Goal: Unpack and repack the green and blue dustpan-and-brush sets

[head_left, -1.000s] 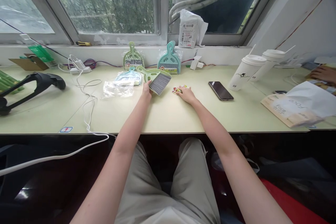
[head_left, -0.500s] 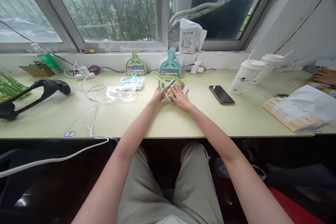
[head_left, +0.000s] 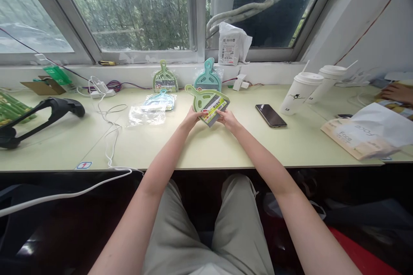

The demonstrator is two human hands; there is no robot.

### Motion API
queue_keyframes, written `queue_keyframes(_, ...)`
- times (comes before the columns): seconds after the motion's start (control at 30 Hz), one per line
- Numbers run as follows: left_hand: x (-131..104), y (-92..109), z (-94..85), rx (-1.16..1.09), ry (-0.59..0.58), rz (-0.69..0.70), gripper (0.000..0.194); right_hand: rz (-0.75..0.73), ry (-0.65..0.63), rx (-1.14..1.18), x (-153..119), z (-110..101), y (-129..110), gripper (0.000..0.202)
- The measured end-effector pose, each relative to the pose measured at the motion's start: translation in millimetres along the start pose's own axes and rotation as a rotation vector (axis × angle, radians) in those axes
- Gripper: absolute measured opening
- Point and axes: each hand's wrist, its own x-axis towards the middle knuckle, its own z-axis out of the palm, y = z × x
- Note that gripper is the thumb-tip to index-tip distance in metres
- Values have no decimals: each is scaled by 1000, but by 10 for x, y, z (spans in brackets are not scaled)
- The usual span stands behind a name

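Observation:
Both hands hold a light green mini dustpan-and-brush set (head_left: 206, 100) just above the pale green desk (head_left: 206, 146). My left hand (head_left: 192, 117) grips its near left edge. My right hand (head_left: 227, 117) pinches its near right corner, by the colourful paper label (head_left: 215, 106) lying on the set. The handle points away to the left. An empty clear plastic bag (head_left: 146, 115) lies to the left. A packaged blue set (head_left: 160, 100) lies flat behind it. Two more packaged sets, green (head_left: 164, 78) and teal (head_left: 207, 77), lean against the window ledge.
A black phone (head_left: 271, 115) lies to the right, with two white lidded cups (head_left: 301, 92) beyond. Paper bags (head_left: 364, 134) sit at far right, near another person's hand (head_left: 397, 93). A black handle-shaped device (head_left: 38, 114) and white cables (head_left: 109, 137) occupy the left.
My right hand brought the colourful label from the desk onto the green set. Both hands then raised the set slightly and tilted it toward me.

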Motion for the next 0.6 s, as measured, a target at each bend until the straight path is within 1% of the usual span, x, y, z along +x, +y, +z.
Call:
queue_keyframes(0.07, -3, 63, -33, 171, -19, 0, 55, 12, 22, 105, -11, -3, -16, 11)
queue_keyframes(0.1, -7, 107, -63, 305, 10, 12, 46, -4, 44, 135, -18, -6, -29, 8)
queue_keyframes(0.13, -12, 155, -107, 471, 86, 34, 40, -23, 60, 155, -25, -12, -44, 7)
queue_keyframes(0.17, -20, 203, -167, 660, 208, 63, 38, -41, 72, 167, -29, -22, -57, 7)
queue_keyframes(0.23, -43, 284, -337, 1036, 531, 114, 39, -64, 99, 175, -31, -53, -72, 8)
queue_keyframes(0.27, -58, 310, -442, 1186, 677, 113, 41, -67, 115, 174, -28, -70, -70, 8)
queue_keyframes(0.3, -71, 326, -553, 1299, 784, 85, 45, -65, 130, 172, -23, -87, -64, 8)
queue_keyframes(0.33, -84, 333, -661, 1375, 840, 23, 48, -60, 146, 170, -17, -100, -53, 9)
queue_keyframes(0.37, -92, 332, -759, 1423, 847, -66, 49, -53, 159, 166, -10, -111, -40, 9)
queue_keyframes(0.4, -96, 325, -838, 1454, 821, -156, 46, -49, 169, 162, -3, -119, -27, 10)
queue_keyframes(0.43, -95, 316, -893, 1477, 775, -230, 43, -47, 174, 157, 2, -123, -15, 10)
queue_keyframes(0.47, -90, 305, -919, 1500, 715, -269, 42, -47, 175, 151, 6, -125, -6, 11)
queue_keyframes(0.5, -82, 294, -919, 1529, 646, -260, 42, -49, 171, 144, 8, -125, -1, 11)
queue_keyframes(0.53, -72, 282, -894, 1562, 578, -201, 43, -51, 168, 138, 7, -124, -1, 10)
queue_keyframes(0.6, -52, 257, -799, 1610, 474, 0, 46, -54, 161, 127, 0, -119, -11, 9)
